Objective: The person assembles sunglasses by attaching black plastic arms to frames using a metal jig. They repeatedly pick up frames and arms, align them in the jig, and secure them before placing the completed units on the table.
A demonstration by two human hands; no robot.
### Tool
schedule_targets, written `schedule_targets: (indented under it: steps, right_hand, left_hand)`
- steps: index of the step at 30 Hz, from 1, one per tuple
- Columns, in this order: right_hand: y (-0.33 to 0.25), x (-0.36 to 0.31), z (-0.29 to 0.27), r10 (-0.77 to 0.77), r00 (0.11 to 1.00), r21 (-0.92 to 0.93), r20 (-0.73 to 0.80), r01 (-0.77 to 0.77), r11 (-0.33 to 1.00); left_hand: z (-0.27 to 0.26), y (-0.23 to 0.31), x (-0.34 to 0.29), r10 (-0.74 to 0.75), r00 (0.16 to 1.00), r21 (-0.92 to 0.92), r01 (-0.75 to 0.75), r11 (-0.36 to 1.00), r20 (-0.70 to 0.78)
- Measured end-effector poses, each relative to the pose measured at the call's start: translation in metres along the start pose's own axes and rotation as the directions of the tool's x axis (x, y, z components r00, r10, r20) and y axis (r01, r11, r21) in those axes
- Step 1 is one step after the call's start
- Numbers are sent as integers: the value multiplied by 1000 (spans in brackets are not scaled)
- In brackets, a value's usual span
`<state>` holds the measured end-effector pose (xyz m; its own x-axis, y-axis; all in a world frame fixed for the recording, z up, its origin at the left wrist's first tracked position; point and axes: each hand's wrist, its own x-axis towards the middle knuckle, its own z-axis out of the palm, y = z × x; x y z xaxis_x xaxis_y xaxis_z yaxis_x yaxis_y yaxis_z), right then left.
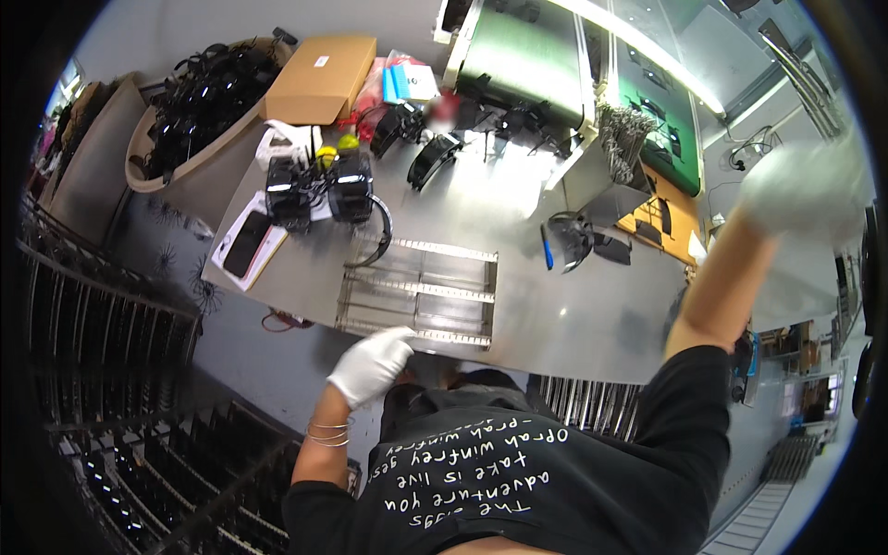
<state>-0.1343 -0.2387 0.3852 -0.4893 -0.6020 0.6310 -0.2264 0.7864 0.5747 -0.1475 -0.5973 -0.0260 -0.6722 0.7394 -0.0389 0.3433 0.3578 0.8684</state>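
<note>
Black shirt [555, 462] comes nearest; left hand [372, 367] is at the near edge of a metal rack [416, 289], right hand [801, 190] blurs far right; I cannot tell either grip.

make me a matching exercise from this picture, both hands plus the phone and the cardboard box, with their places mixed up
1. left hand
2. right hand
3. black phone
4. cardboard box

A. lying on papers at the left side of the metal table
B. just right of the tan tub
C. at the near edge of the metal rack
D. raised, out to the person's right

Pairs: 1-C, 2-D, 3-A, 4-B
</note>
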Motion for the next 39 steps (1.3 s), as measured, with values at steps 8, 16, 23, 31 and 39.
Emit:
schedule_targets:
  steps: [8, 16, 23, 31, 39]
  right_hand:
    - [-114, -253, 328, 399, 439, 300, 805, -882, 363]
    - [-17, -321, 567, 546, 12, 214, 838, -927, -308]
    - [4, -287, 616, 486, 36, 358, 873, -723, -590]
    - [-2, -212, 423, 687, 5, 677, 727, -172, -715]
    - [-48, -145, 234, 574, 192, 502, 796, 320, -803]
  left_hand:
    - [-4, -106, 54, -302, 760, 142, 456, 878, -576]
    - [54, -61, 57, -424, 681, 139, 608, 781, -598]
    - [66, -39, 39, -405, 673, 7, 520, 854, -619]
    - [22, -31, 38, -98, 591, 20, 190, 982, -801]
    - [-39, 2, 91, 244, 634, 160, -187, 969, -734]
